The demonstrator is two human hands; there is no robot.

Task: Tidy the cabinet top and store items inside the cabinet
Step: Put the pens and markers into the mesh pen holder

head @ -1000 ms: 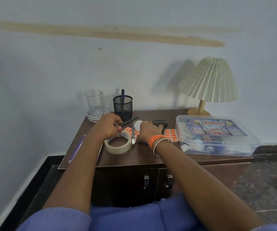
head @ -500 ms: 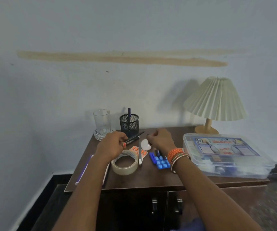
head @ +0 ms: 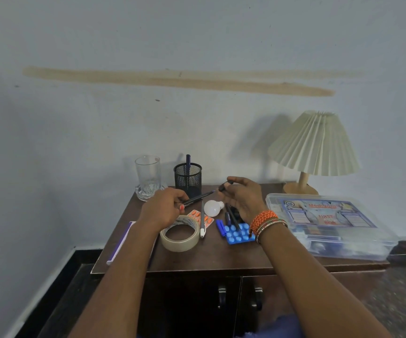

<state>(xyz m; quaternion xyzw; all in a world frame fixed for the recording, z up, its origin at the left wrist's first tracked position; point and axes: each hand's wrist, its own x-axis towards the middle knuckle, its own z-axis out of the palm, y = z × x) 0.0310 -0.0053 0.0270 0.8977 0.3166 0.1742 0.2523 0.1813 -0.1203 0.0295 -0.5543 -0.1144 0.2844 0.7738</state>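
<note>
Holding a pen (head: pixel 198 197) in the left hand (head: pixel 165 206), the right hand (head: pixel 243 198) pinches its cap (head: pixel 225 186), likely to close it.

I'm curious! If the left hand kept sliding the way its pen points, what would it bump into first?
Probably the small dark cap pinched by the right hand; the left hand aims its pen there, though depth is unclear.

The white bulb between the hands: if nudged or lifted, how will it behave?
The bulb lies on its side on the cabinet top, so its round shape would probably roll if nudged. It looks light but likely fragile. The smooth dome may slip, so gripping near the narrower base seems safer.
</note>
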